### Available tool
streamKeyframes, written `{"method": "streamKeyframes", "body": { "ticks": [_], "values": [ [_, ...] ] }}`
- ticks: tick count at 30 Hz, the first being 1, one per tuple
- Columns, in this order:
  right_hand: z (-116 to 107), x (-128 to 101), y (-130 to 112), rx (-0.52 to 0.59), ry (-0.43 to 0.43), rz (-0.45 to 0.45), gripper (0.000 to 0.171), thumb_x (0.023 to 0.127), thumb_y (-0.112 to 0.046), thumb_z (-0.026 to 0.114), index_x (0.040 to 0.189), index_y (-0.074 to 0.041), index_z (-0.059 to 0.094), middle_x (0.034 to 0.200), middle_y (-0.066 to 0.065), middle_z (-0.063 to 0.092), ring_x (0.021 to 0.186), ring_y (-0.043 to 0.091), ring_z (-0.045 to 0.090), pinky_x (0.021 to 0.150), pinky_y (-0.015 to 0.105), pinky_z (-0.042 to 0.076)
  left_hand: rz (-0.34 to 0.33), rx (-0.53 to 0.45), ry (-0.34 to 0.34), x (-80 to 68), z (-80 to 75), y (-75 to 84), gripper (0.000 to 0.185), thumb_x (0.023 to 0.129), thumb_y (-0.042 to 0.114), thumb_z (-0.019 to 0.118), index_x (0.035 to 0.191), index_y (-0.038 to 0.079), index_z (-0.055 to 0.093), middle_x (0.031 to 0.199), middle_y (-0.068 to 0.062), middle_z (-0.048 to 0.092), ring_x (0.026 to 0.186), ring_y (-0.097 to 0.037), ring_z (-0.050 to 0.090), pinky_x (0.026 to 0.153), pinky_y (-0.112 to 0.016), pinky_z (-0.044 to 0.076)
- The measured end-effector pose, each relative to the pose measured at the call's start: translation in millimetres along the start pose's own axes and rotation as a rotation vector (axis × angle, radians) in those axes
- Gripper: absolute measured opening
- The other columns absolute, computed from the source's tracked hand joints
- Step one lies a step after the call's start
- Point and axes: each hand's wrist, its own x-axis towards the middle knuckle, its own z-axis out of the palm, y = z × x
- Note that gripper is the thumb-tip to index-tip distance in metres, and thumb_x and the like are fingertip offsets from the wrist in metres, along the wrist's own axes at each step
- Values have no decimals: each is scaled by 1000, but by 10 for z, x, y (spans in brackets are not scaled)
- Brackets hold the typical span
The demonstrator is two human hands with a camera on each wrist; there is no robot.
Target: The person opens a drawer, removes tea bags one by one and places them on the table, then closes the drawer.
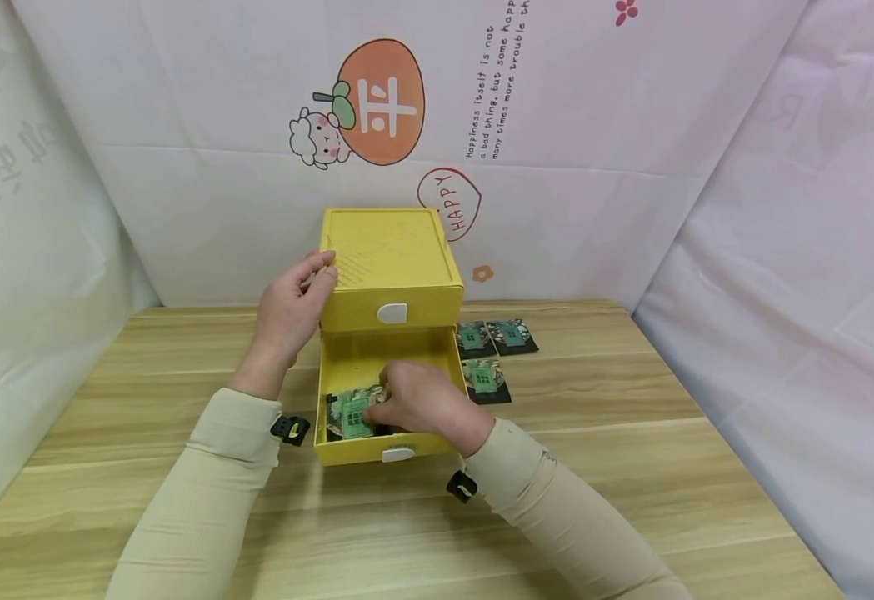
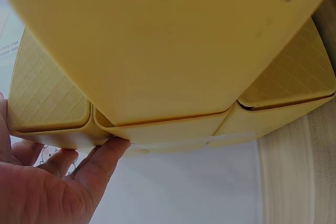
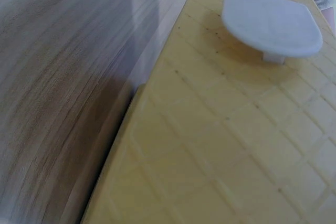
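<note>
A yellow two-tier drawer box point(image 1: 387, 246) stands on the table, its lower drawer point(image 1: 354, 357) pulled out. My left hand point(image 1: 292, 304) rests at the upper left edge of the box; in the left wrist view that hand point(image 2: 58, 184) touches the side with extended fingertips. My right hand point(image 1: 425, 398) reaches into the lower drawer. Its thumb and forefinger pinch the right part of a small square packet with a green label point(image 1: 354, 417), dark-edged, near the drawer's front. The right fingertips are partly hidden. In the right wrist view only the drawer front point(image 3: 210, 145) shows, no hand.
Similar green-labelled packets, an upper left one point(image 1: 472, 337), an upper right one point(image 1: 512, 335) and a lower one point(image 1: 486, 380), lie on the wooden table point(image 1: 601, 450) right of the box. White handles stick out from the upper drawer point(image 1: 392, 313) and lower drawer point(image 1: 397, 454). A printed white cloth point(image 1: 556, 208) hangs behind.
</note>
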Motion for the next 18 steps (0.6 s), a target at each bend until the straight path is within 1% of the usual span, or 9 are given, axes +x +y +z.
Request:
{"method": "streamKeyframes", "body": {
  "ticks": [4, 6, 9, 12, 15, 16, 18],
  "values": [
    [-4, 3, -9, 5, 1, 5, 34, 90, -38, 81, 100, -9, 68, 76, -3, 57, 65, 12, 52, 61, 28, 42, -2, 2, 3, 6, 0, -5, 56, 106, 53, 50, 152, 22, 57, 167, 4, 37, 144, -30, 51, 111, -51, 47],
    [-3, 7, -9, 9, 2, 4, 37, 90, -37, 81, 107, -6, 70, 76, -3, 58, 65, 12, 53, 64, 29, 45, -4, 0, 4, 10, 0, -10, 56, 106, 53, 50, 152, 22, 57, 167, 4, 37, 144, -29, 51, 111, -51, 47],
    [-1, 7, -5, 20, 9, -1, 46, 89, -37, 81, 121, -4, 71, 79, -5, 64, 68, 10, 58, 75, 31, 53, -6, -1, 6, 8, -1, -9, 56, 106, 53, 50, 152, 22, 58, 167, 4, 38, 143, -29, 51, 111, -51, 48],
    [-4, 2, 3, 41, 7, -9, 54, 90, -36, 81, 130, -2, 69, 77, -6, 68, 68, 9, 61, 87, 36, 57, -6, 2, 5, 6, -1, -7, 56, 106, 53, 50, 152, 22, 58, 167, 4, 38, 143, -30, 52, 111, -51, 48],
    [-14, -8, 11, 76, 1, -23, 55, 90, -34, 80, 134, -1, 67, 71, -7, 68, 65, 8, 61, 92, 39, 57, -5, 0, 3, 1, 0, -4, 56, 106, 53, 50, 152, 22, 58, 167, 4, 38, 144, -30, 51, 111, -51, 47],
    [-19, -12, 14, 92, -2, -26, 56, 91, -33, 79, 135, -1, 66, 70, -6, 68, 64, 8, 60, 92, 38, 57, -5, 0, 3, -1, 1, 0, 56, 106, 53, 50, 152, 23, 58, 167, 4, 38, 144, -30, 51, 111, -51, 47],
    [-23, -14, 26, 115, -3, -35, 56, 91, -32, 79, 136, -1, 66, 73, -6, 69, 66, 8, 61, 92, 38, 57, -4, -2, 2, -5, 0, 2, 56, 106, 53, 51, 151, 23, 58, 167, 4, 38, 144, -29, 51, 112, -51, 47]
  ]
}}
